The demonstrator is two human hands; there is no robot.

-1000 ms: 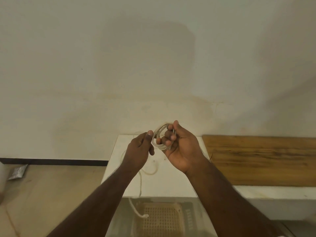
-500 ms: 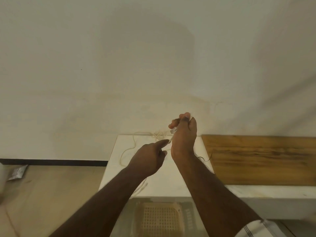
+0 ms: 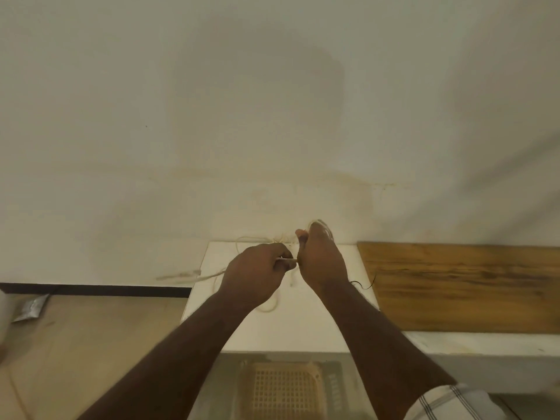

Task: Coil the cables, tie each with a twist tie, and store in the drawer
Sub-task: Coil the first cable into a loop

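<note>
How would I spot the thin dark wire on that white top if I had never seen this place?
Start at the white cabinet top against the wall, and go to its right edge, where the wooden board begins. Just beside the right hand's wrist lies the thin dark wire, a short curved strand. Unlike the pale cable looping across the top, it is black and hair-thin.

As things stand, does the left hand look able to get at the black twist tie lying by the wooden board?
Probably not directly: the left hand pinches the cable, and the right forearm crosses between it and the black twist tie.
</note>
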